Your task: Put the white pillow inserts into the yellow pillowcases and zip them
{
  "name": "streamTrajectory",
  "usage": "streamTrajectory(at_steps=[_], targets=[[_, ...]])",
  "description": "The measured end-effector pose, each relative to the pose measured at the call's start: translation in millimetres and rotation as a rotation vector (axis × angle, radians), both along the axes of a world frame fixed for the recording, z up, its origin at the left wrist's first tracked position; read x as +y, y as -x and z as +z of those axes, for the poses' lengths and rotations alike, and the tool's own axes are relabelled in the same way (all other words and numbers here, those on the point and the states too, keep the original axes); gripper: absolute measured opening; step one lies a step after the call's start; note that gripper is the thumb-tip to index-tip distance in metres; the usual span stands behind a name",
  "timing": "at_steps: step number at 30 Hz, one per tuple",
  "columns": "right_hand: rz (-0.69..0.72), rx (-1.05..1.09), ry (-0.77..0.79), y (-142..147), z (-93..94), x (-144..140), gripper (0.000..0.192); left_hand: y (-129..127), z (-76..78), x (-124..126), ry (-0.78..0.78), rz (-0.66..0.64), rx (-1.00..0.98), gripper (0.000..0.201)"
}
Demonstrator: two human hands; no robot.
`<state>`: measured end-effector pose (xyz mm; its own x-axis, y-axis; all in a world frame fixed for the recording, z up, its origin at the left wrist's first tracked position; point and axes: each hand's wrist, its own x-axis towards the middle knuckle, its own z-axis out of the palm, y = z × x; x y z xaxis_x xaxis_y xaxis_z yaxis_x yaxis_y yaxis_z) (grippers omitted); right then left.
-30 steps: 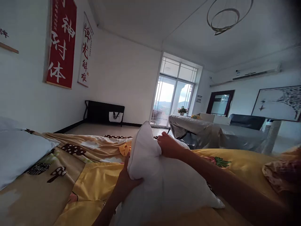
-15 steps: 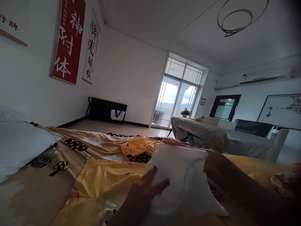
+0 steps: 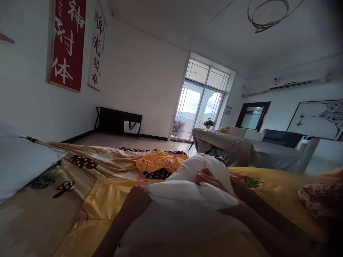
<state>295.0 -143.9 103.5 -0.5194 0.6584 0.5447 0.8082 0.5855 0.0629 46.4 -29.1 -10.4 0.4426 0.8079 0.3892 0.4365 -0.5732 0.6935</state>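
Observation:
A soft white pillow (image 3: 174,221) lies in front of me across the bed, its near part puffed up and its upper edge folded over. My left hand (image 3: 139,200) is closed on the pillow's left edge. On the upper right side, my right hand (image 3: 207,178) has its fingers curled around the white fabric, and a fold partly covers that hand and wrist. Beneath and left of the pillow spreads a smooth yellow cloth (image 3: 107,200). A crumpled orange-yellow printed cloth (image 3: 152,161) sits beyond my left hand.
A beige patterned bedsheet (image 3: 53,214) covers the bed, with another white pillow (image 3: 26,164) at the left. Yellow printed fabric (image 3: 281,182) with a ruffle lies at the right. Past the bed stand a plastic-covered table (image 3: 241,153) and a black folded frame (image 3: 115,119) by the wall.
The pillow has been lowered and spread toward me. My left hand went from lying spread on its face to gripping its left edge; my right hand came from behind onto its top.

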Motion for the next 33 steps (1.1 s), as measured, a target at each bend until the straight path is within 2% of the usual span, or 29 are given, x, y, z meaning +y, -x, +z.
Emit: streamTrajectory(at_steps=[2,5,9,13,16,18,21,24,29,33], targets=[[0.075,-0.004,-0.151,9,-25.1,7,0.018,-4,-15.6,17,0.052,0.046,0.012,0.018],[0.052,-0.058,-0.31,36,-64.9,15,0.019,-6,-38.5,37,0.118,0.1,-0.025,0.017],[-0.003,-0.268,-0.268,78,-111.9,20,0.013,5,-61.6,53,0.18,0.12,-0.135,0.016],[0.029,-0.425,-0.193,107,-142.3,30,0.011,21,-82.4,65,0.269,0.141,-0.176,0.016],[0.05,-0.462,-0.115,119,-150.3,39,0.011,31,-92.1,73,0.362,0.178,-0.151,0.016],[0.043,-0.455,-0.062,124,-149.9,46,0.011,38,-91.1,76,0.429,0.203,-0.121,0.016],[-0.002,-0.437,-0.039,126,-144.8,57,0.01,51,-79.5,76,0.547,0.19,-0.052,0.016],[-0.068,-0.419,-0.006,127,-139.4,73,0.009,64,-66.3,76,0.636,0.189,-0.004,0.027],[-0.12,-0.405,0.098,133,-143.1,104,0.028,78,-62.7,80,0.686,0.227,0.011,0.035],[-0.056,-0.453,0.15,142,-152.8,108,0.033,82,-69.0,85,0.683,0.239,0.01,0.031]])
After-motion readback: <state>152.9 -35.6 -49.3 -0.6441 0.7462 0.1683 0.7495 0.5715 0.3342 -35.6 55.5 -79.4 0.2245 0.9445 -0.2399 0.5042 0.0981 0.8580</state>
